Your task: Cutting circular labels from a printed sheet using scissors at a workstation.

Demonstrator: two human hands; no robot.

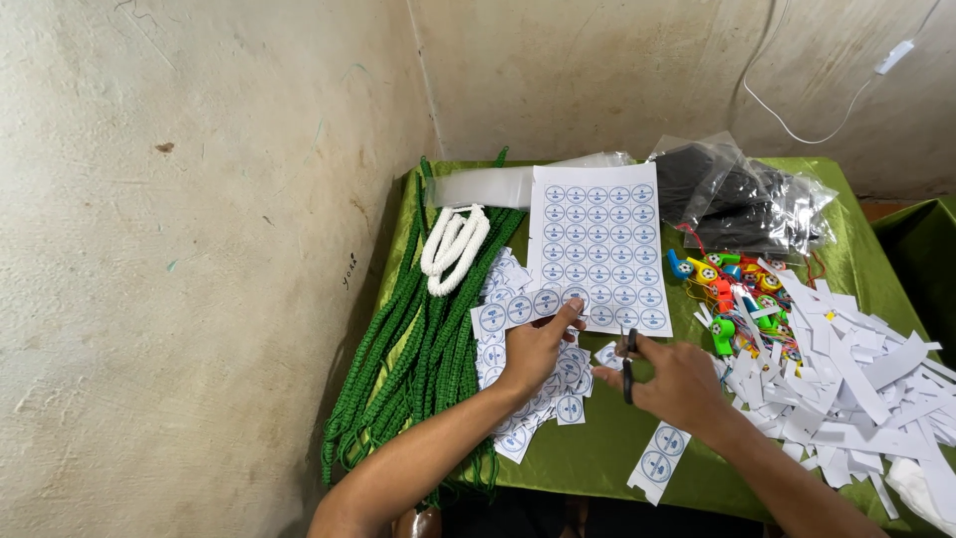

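Observation:
My left hand pinches a paper strip of round blue printed stickers above a heap of cut sticker squares. My right hand grips black scissors, their blades pointing toward the strip's right end. Just beyond both hands lies a full white sheet of the same round stickers on the green tablecloth. A short cut strip with two stickers rests near the table's front edge under my right forearm.
Green braided cords and a white cord bundle lie at the left. Colourful plastic whistles, a pile of white paper offcuts and clear bags with dark contents fill the right. Walls close in behind and left.

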